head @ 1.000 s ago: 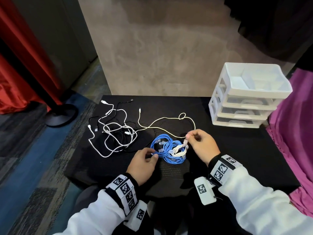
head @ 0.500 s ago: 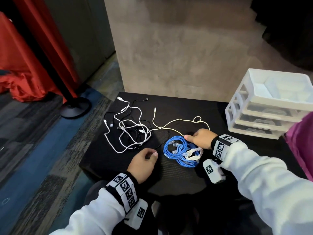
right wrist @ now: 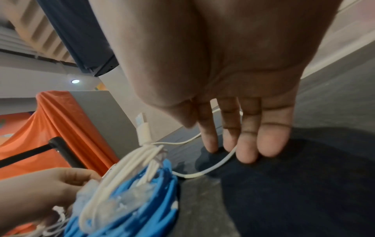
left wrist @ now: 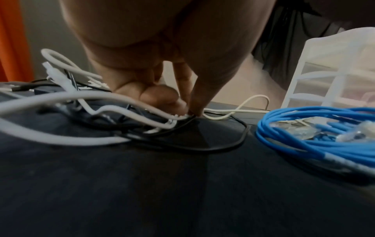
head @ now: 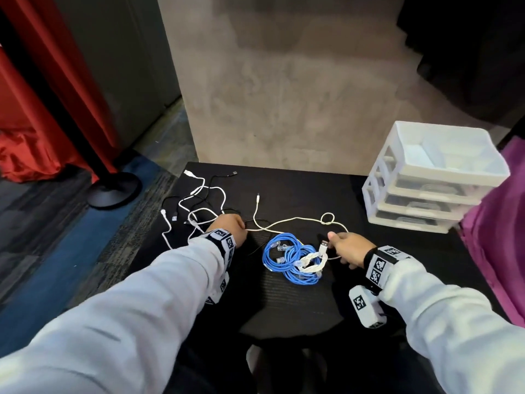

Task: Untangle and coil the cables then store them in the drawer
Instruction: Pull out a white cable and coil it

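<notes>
A tangle of white and black cables [head: 199, 214] [left wrist: 71, 99] lies at the black table's [head: 298, 302] left rear. My left hand [head: 243, 227] [left wrist: 189, 113] pinches a white cable at the tangle's right edge. A blue coil [head: 279, 257] [left wrist: 316, 144] [right wrist: 142, 208] lies mid-table with a small white coil [head: 311, 263] [right wrist: 129, 162] on it, its USB plug [head: 323, 246] [right wrist: 143, 128] sticking up. My right hand [head: 333, 243] [right wrist: 239, 150] is right of the coils, straight fingers pressing a cream cable [head: 298, 220] [right wrist: 215, 166] to the table. The white drawer unit [head: 426, 194] [left wrist: 334, 72] stands at the back right, drawers closed.
A concrete wall rises behind the table. A black stand base [head: 113, 189] and red curtain [head: 42, 123] are on the floor to the left. Magenta cloth [head: 494, 237] hangs at the table's right edge. The cream cable has a knot loop [head: 328, 218].
My left hand left the blue coil and moved forward-left to the tangle. My right hand let go of the white coil and came down beside it on the cream cable. The head turned left.
</notes>
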A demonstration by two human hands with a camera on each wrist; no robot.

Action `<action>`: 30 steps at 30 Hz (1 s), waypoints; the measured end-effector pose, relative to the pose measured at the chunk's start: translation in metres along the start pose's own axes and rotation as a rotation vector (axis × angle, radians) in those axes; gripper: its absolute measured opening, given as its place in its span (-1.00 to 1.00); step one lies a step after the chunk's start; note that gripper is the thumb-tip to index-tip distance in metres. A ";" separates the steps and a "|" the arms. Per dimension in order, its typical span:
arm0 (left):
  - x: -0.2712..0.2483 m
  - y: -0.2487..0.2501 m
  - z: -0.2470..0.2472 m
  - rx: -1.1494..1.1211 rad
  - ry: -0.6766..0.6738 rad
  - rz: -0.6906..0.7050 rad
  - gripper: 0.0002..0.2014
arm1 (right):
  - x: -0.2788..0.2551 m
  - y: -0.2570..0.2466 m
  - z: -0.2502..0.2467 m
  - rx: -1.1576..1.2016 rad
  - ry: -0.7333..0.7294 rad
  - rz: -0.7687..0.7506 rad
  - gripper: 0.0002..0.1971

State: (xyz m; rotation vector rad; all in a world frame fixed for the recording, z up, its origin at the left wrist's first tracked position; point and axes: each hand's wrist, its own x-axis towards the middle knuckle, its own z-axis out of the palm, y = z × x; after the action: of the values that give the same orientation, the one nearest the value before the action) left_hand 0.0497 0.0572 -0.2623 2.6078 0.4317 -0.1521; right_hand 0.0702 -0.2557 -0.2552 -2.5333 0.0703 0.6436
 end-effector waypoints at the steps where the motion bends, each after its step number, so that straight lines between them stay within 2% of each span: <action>1: 0.003 -0.001 0.002 0.025 -0.006 0.004 -0.90 | 0.000 0.008 0.000 -0.046 0.012 -0.038 -0.70; 3: 0.005 -0.002 0.003 0.024 0.020 -0.005 -0.86 | 0.001 0.027 0.000 -0.146 0.010 -0.111 -0.91; 5: 0.007 -0.004 0.004 -0.001 0.054 -0.029 -0.81 | 0.000 0.041 -0.001 -0.189 0.005 -0.142 -0.80; 8: 0.005 -0.003 0.003 -0.039 0.091 -0.025 -0.80 | -0.001 0.051 -0.005 -0.170 0.077 -0.126 -0.76; 11: 0.004 0.008 -0.006 -0.146 0.205 0.012 -0.77 | -0.008 0.047 -0.018 -0.070 0.250 -0.186 -0.77; 14: 0.001 0.029 -0.024 -0.290 0.333 0.059 -0.78 | -0.025 0.033 -0.045 0.175 0.474 -0.359 -0.86; 16: -0.004 0.039 -0.035 -0.441 0.354 0.129 -0.82 | -0.041 0.024 -0.070 0.314 0.576 -0.441 -0.89; 17: -0.010 0.043 -0.040 -0.504 0.334 0.167 -0.83 | -0.052 0.019 -0.084 0.351 0.622 -0.469 -0.89; 19: -0.026 0.050 -0.048 -0.558 0.210 0.229 -0.79 | -0.079 0.005 -0.115 0.408 0.713 -0.587 -0.87; 21: -0.048 0.059 -0.055 -0.541 0.042 0.313 -0.74 | -0.117 -0.018 -0.145 0.503 0.742 -0.754 -0.85; 22: -0.060 0.065 -0.058 -0.548 -0.002 0.365 -0.79 | -0.136 -0.029 -0.159 0.546 0.736 -0.828 -0.83; 23: -0.072 0.073 -0.062 -0.578 -0.001 0.428 -0.86 | -0.154 -0.040 -0.171 0.565 0.732 -0.898 -0.82; 24: -0.084 0.081 -0.066 -0.618 0.026 0.492 -0.85 | -0.170 -0.049 -0.180 0.568 0.724 -0.948 -0.81; 26: -0.110 0.106 -0.078 -0.741 0.013 0.575 -0.71 | -0.193 -0.064 -0.192 0.561 0.699 -0.979 -0.83; 28: -0.136 0.134 -0.092 -0.890 -0.134 0.634 -0.67 | -0.205 -0.073 -0.196 0.558 0.680 -0.977 -0.86; 30: -0.157 0.153 -0.099 -0.931 -0.278 0.671 -0.68 | -0.207 -0.077 -0.192 0.577 0.664 -0.980 -0.86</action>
State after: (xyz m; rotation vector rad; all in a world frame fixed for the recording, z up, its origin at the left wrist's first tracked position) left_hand -0.0450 -0.0653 -0.0778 1.6491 -0.4039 -0.0562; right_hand -0.0170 -0.3009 0.0201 -1.7826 -0.6168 -0.5333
